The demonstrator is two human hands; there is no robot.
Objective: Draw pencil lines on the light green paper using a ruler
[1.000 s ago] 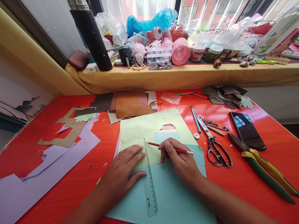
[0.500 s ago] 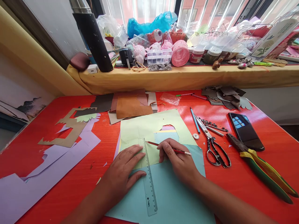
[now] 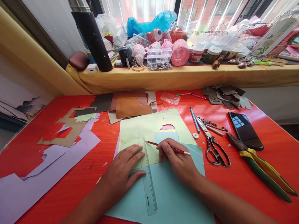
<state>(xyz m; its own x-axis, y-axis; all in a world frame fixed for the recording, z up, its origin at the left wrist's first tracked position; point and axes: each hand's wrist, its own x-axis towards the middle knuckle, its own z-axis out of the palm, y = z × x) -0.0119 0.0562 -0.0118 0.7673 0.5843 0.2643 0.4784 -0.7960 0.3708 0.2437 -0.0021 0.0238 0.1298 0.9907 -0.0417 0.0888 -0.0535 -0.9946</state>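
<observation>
A clear ruler [image 3: 149,186] lies lengthwise across a pale green sheet [image 3: 133,127] and the blue-green sheet [image 3: 177,189] under it. My left hand [image 3: 127,165] presses flat on the ruler, fingers stretched out and thumb apart. In my right hand [image 3: 176,157] is a dark red pencil [image 3: 151,143], pinched between thumb and fingers. Its tip points left and sits by the ruler's upper right edge; whether it touches the paper I cannot tell. The green sheet has a ragged cut-out on its right side, through which blue, yellow and purple paper shows.
To the right lie scissors [image 3: 213,146], a blue pen [image 3: 194,119], pliers [image 3: 259,168] and a phone [image 3: 245,130]. Purple paper [image 3: 58,174] and a brown cut piece [image 3: 70,140] cover the left. Leather pieces [image 3: 130,107] and scraps [image 3: 225,96] lie at the back, below a crowded windowsill [image 3: 140,81].
</observation>
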